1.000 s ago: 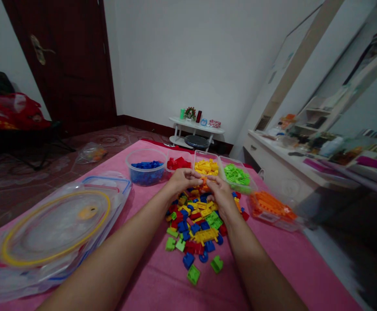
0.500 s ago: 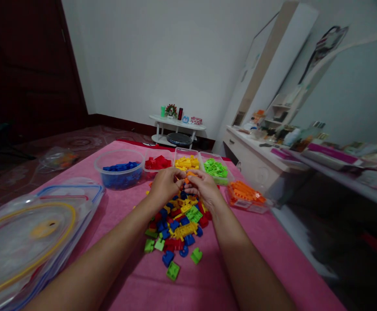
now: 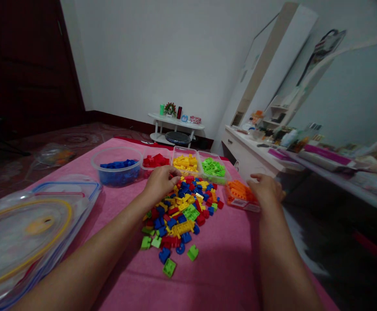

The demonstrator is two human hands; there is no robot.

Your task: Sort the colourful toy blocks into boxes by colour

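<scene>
On the pink-covered surface (image 3: 222, 263), the mixed heap of toy bricks (image 3: 183, 205) lay in the middle, with the orange tub (image 3: 250, 207) to its right, holding orange bricks (image 3: 238, 192). The right hand (image 3: 268, 190) was at that tub's right end, fingers bent; whether they held anything could not be told. The left hand (image 3: 159, 183) arched at the heap's far left edge, fingers curled narrowly, any brick in them hidden. Good handling probably called for the right fingers to work above the rim without pushing the tub, and the left to pinch single bricks without spreading the heap.

A white dresser (image 3: 240, 140) stood beyond, far right. Clear lids (image 3: 29, 246) filled the left side, beside the left forearm. Along the far side stood the round blue tub (image 3: 102, 176), red tub (image 3: 148, 172), yellow tub (image 3: 184, 150) and green tub (image 3: 212, 178), their walls seemingly easy to knock. A loose green brick (image 3: 169, 268) lay nearest.
</scene>
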